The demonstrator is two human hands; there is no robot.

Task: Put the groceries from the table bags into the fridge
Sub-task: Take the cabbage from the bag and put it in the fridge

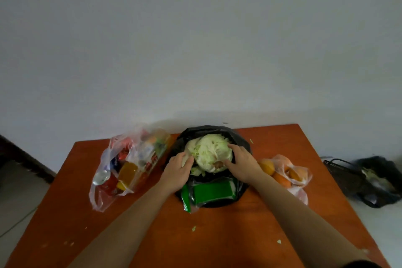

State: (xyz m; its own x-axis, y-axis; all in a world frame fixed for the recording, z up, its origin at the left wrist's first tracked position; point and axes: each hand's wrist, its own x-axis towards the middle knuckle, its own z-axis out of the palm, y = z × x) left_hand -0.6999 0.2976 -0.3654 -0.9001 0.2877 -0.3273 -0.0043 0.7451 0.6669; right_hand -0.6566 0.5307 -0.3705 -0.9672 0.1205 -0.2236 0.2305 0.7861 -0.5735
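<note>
Left hand (177, 169) and right hand (241, 163) grip the cabbage (208, 150) in the black bag (242, 142) by the table's (217, 237) far edge; snack bag (130, 159) left of it, orange bag (289, 173) right.

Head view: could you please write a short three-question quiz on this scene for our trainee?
1. True or false: the left hand and right hand both hold the cabbage.
2. The middle bag around the cabbage is: A clear, B black, C red.
3. Fill in: the right-side bag holds ___.
Key: 1 true; 2 B; 3 oranges.
</note>
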